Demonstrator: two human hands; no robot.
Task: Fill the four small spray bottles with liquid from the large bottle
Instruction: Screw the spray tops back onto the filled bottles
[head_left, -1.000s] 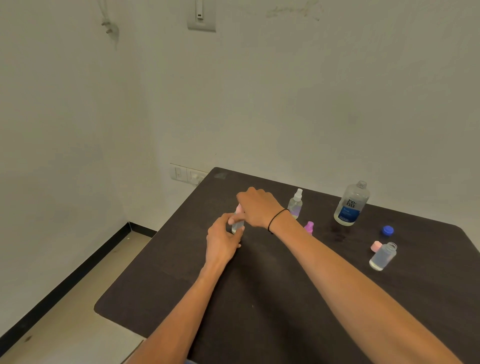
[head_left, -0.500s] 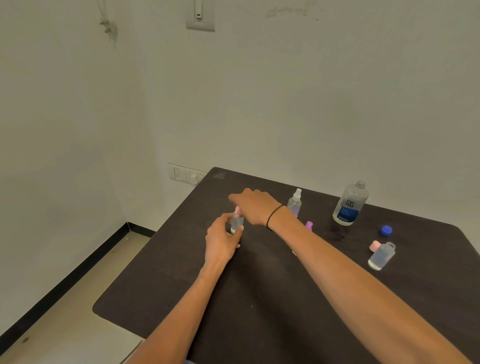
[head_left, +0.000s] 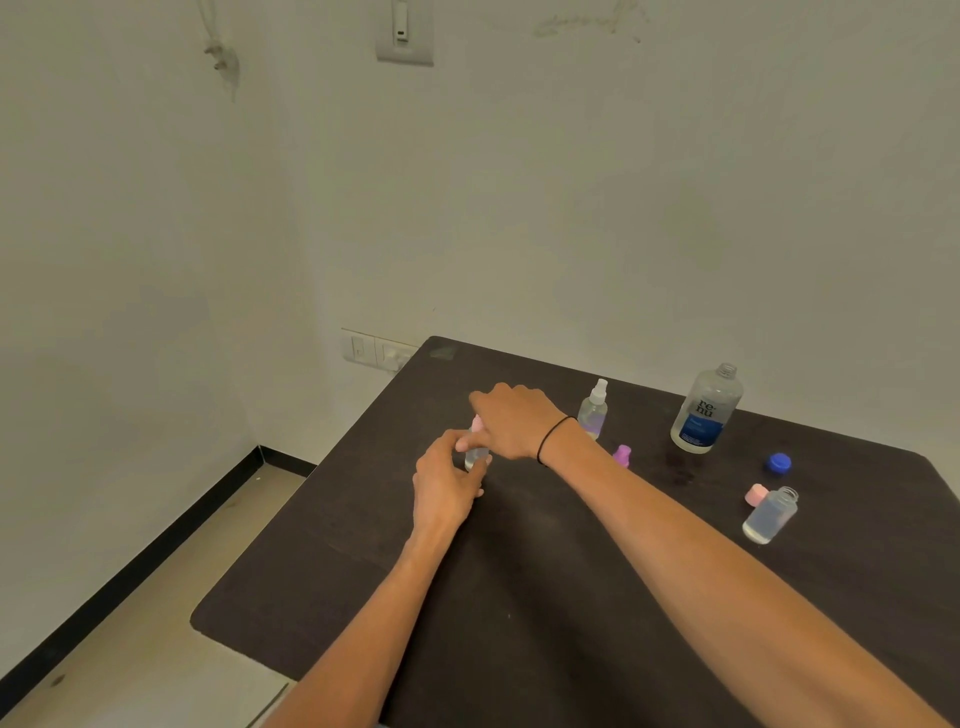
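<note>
Both hands on one small spray bottle (head_left: 475, 456)
Left hand (head_left: 445, 488) grips its clear body on the dark table (head_left: 571, 597); right hand (head_left: 514, 421) curls over its pink top

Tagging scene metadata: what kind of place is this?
Probably a plain room in a home or small office: bare painted wall with switch plates, tiled floor, and a dark table in the corner.

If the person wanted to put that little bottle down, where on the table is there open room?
Bare tabletop lies between the two forearms, and at the near left corner. The far right is crowded: large bottle, blue cap, pink cap, open small bottle, white-topped spray bottle and purple cap.
</note>
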